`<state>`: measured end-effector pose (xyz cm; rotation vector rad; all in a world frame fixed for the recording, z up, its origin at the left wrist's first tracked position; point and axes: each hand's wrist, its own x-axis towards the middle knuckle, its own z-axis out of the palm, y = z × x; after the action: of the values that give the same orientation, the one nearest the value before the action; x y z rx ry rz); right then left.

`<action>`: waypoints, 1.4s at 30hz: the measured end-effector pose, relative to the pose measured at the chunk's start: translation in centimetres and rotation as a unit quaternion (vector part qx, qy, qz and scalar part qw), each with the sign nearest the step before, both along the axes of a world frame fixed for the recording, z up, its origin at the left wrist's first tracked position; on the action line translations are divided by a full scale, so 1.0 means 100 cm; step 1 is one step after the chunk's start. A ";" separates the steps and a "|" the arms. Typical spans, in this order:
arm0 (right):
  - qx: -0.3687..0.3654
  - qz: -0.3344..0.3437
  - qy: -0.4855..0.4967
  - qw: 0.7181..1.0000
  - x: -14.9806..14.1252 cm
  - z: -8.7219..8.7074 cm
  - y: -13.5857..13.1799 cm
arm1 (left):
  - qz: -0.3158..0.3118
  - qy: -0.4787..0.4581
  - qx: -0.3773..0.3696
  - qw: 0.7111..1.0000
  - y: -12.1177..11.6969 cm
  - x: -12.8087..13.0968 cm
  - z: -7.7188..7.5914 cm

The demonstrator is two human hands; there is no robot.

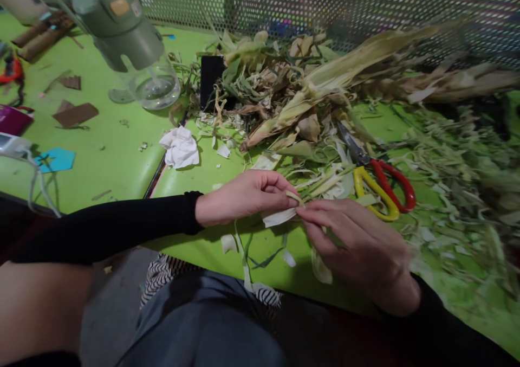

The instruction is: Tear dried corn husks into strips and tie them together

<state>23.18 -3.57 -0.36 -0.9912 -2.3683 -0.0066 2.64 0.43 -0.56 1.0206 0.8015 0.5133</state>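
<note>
Above the front edge of the green table, my left hand (247, 194) pinches a pale corn husk strip (295, 197) between thumb and fingers. The fingertips of my right hand (353, 242) close on the same strip, just right of the left fingertips. A wider white husk piece (279, 217) hangs under the left fingers. Scissors (376, 174) with one red and one yellow handle lie beyond my right hand. Behind both hands is a heap of dry corn husks (280, 79), with a long husk (325, 79) across it.
On the left stand a green-and-clear water jug (134, 47) and a crumpled tissue (181, 147). A black phone-like slab (211, 79) leans by the heap. Shredded husk (455, 193) covers the right side. A perforated metal screen (365, 9) borders the back.
</note>
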 end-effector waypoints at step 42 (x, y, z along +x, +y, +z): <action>-0.101 -0.095 0.036 0.990 0.000 -0.002 0.002 | 0.032 0.017 0.127 0.991 -0.006 0.002 -0.007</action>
<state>23.19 -3.36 -0.60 -1.2880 -2.2334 0.1978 2.79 -0.13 -1.30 1.2434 0.8141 0.6663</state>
